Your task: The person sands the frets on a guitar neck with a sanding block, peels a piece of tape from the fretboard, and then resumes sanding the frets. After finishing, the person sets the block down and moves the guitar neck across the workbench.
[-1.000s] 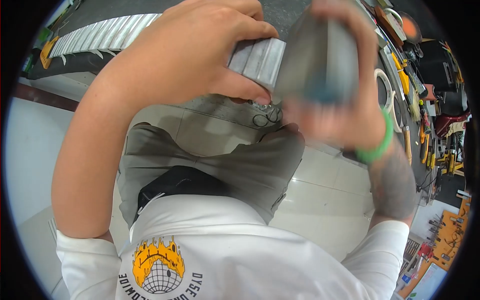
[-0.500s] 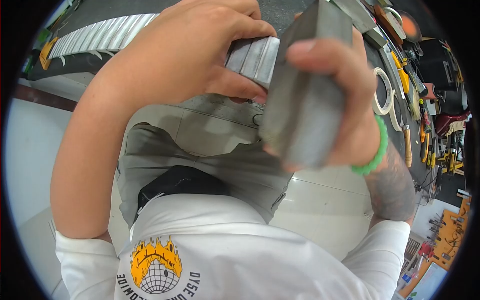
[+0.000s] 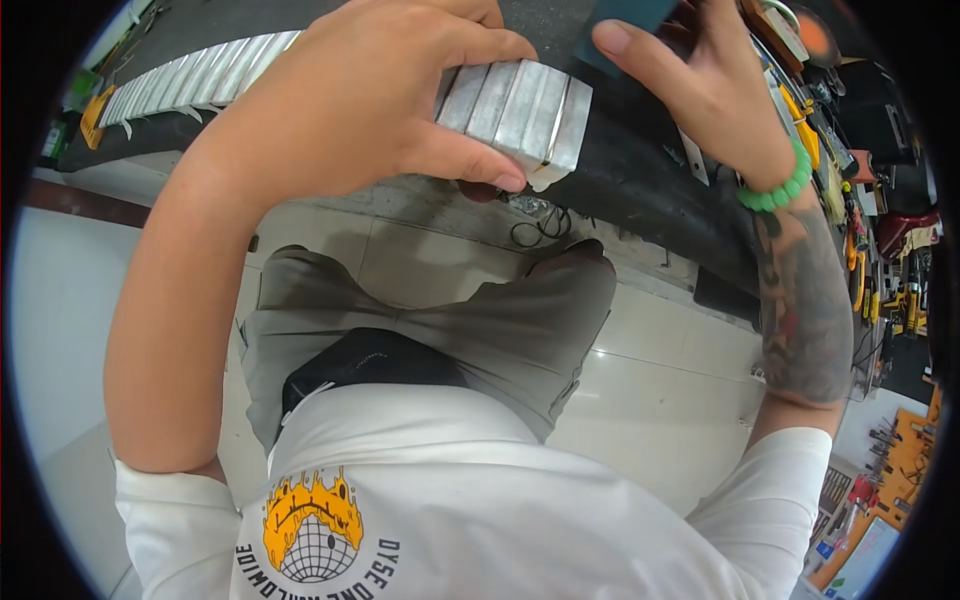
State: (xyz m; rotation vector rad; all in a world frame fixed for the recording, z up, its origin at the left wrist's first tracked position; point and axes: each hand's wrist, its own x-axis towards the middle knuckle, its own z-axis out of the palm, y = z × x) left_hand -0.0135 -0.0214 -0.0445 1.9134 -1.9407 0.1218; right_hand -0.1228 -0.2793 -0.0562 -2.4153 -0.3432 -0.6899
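Note:
A long row of silvery metal bars, pressed side by side, runs along the dark work surface. My left hand is closed around its near-right end, thumb on the front edge and fingers over the top. White tape or paper ends poke out under the row. A yellow piece sits against its far-left end. Up at the right, my right hand has its thumb against a dark teal block, partly cut off by the top of the view. The block is apart from the bars.
Hand tools with yellow handles line the bench's right side. A metal strip lies beside my right wrist. Below the black bench edge is a coil of black cable. A tool board stands at lower right.
My right hand has moved up and right, away from the bar end. The grey block it held there no longer shows; a teal block is under its thumb. My left hand stays on the bars.

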